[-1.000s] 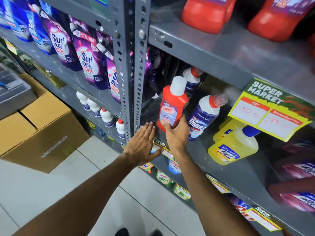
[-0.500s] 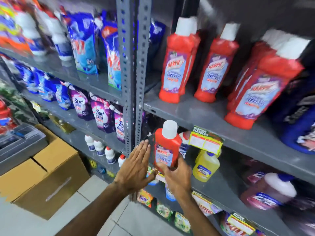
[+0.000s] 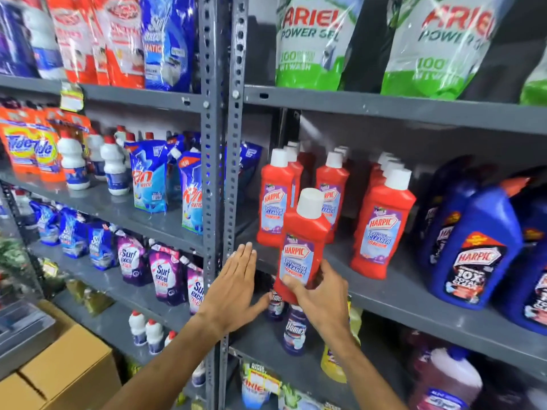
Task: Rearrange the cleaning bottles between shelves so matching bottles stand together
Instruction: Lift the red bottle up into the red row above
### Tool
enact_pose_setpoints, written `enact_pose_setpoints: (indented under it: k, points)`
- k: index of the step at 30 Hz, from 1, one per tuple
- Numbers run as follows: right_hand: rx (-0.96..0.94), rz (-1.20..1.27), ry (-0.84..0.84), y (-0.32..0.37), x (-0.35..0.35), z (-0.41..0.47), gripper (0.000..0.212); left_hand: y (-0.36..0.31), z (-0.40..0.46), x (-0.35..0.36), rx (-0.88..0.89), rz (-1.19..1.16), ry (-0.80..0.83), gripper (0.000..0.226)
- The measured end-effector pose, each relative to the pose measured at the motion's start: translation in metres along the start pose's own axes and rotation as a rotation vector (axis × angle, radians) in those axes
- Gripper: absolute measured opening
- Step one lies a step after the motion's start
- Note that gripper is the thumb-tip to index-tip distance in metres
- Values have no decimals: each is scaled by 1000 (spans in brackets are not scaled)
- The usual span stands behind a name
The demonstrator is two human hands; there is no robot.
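the right hand (image 3: 321, 294) holds a red bottle (image 3: 302, 247) with a white cap by its lower part, fingers closed around it. the bottle is tilted a little and is in the air, in front of the edge of the grey shelf (image 3: 399, 294) where other red bottles (image 3: 381, 229) of the same kind stand in rows. the left hand (image 3: 233, 287) is open and flat with nothing in it, near the metal post (image 3: 220, 173). blue bottles (image 3: 476, 247) stand at the right on this shelf.

Shop aisle around me: grey slotted metal shelving (image 3: 220, 161) packed with rows of identical Harpic bottles (image 3: 381, 229), Ariel pouches (image 3: 310, 42), price tag (image 3: 71, 96), stock cartons (image 3: 71, 371) on floor.
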State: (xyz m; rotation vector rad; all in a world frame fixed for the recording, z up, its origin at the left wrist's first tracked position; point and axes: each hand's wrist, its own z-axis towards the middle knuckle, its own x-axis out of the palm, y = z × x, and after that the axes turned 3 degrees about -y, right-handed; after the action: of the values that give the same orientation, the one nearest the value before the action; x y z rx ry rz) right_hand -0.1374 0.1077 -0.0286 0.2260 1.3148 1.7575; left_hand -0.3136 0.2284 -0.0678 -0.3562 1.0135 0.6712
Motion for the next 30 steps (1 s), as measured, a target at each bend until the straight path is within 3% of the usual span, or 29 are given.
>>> enact_pose_setpoints:
  k: [7,15,24,30]
  points:
    - [-33,-61,-56,18,-4,63,61,2,25,17,-16,83,121,108]
    - [4,-100,-43,7,1,101,69,9,32,30,-34,104,115,100]
    - [13,-46,-19,-10,3,119,71,10,30,37,7,177,1,96]
    - [-5,12,49,-23,1,115,72,10,30,40,-5,166,37,99]
